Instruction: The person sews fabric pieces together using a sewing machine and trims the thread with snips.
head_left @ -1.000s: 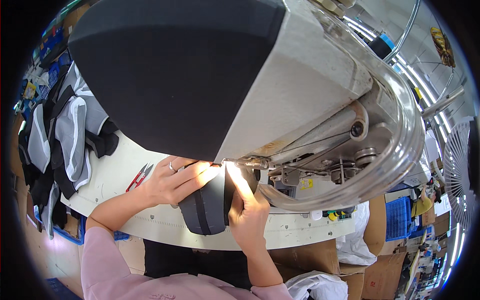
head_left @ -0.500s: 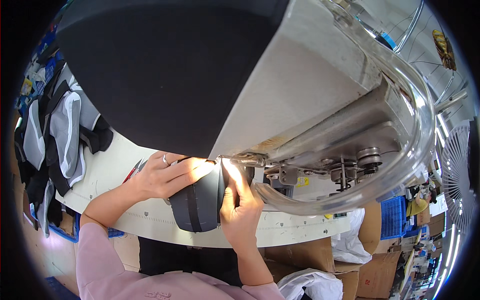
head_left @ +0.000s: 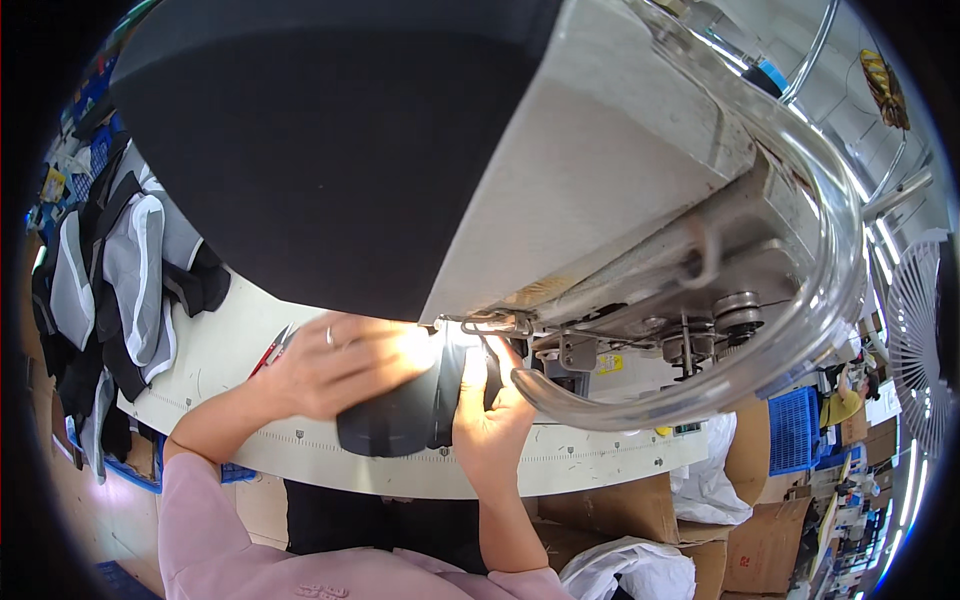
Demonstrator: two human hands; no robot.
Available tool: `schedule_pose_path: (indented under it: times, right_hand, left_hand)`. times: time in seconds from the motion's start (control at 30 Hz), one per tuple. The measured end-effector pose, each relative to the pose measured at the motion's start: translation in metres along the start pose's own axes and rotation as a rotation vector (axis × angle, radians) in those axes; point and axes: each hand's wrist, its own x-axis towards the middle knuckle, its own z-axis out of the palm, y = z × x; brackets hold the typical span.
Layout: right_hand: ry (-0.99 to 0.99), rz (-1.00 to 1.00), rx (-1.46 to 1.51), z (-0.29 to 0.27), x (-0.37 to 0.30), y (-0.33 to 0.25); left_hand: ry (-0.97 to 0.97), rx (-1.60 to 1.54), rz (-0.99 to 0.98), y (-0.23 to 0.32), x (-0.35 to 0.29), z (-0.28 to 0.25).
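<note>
Left hand (head_left: pixel 345 368), blurred, is spreading over a dark-grey, curved fabric piece (head_left: pixel 388 428); I cannot tell its grip. Right hand (head_left: pixel 495 415) is pinching the fabric's right edge. Bare white tabletop (head_left: pixel 560 465) is bordering its near end; its long axis is running from the grey metal sewing-machine head (head_left: pixel 600 170) toward the wearer.

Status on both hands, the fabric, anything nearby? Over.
Left hand, motion-blurred, on dark fabric. Right hand at fabric's right side. Clear tube appears close to right hand; red-handled snips near left wrist.
</note>
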Motion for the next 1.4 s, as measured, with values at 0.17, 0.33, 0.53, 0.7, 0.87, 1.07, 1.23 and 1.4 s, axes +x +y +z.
schedule_pose_path:
  times: [0.17, 0.33, 0.53, 0.7, 0.87, 1.07, 1.23, 1.4]
  right_hand:
    - [-0.003, 0.210, 0.133, 0.003, -0.003, 0.006]
    - [0.025, 0.134, 0.061, 0.006, -0.005, 0.017]
    - [0.068, 0.073, -0.016, 0.007, 0.002, 0.023]
    - [0.117, 0.161, 0.063, 0.007, 0.005, 0.018]
    - [0.202, 0.255, 0.186, 0.015, 0.006, 0.024]
    - [0.197, 0.342, 0.252, 0.010, 0.006, 0.029]
    - [0.112, 0.053, -0.007, 0.001, 0.010, 0.031]
    - [0.075, 0.061, 0.046, 0.002, 0.012, 0.037]
  left_hand:
    - [0.184, -0.053, 0.063, 0.015, 0.005, 0.003]
    - [0.148, -0.028, 0.060, 0.013, 0.005, 0.002]
    - [0.175, -0.017, 0.057, 0.007, 0.006, 0.009]
    - [0.160, -0.029, 0.050, 0.005, 0.007, 0.010]
    - [0.172, -0.008, 0.087, 0.000, 0.007, 0.013]
    - [0.172, -0.016, 0.070, -0.002, 0.003, 0.013]
    - [0.228, -0.037, 0.022, 0.001, -0.003, 0.017]
    - [0.211, 0.028, 0.048, -0.005, -0.006, 0.021]
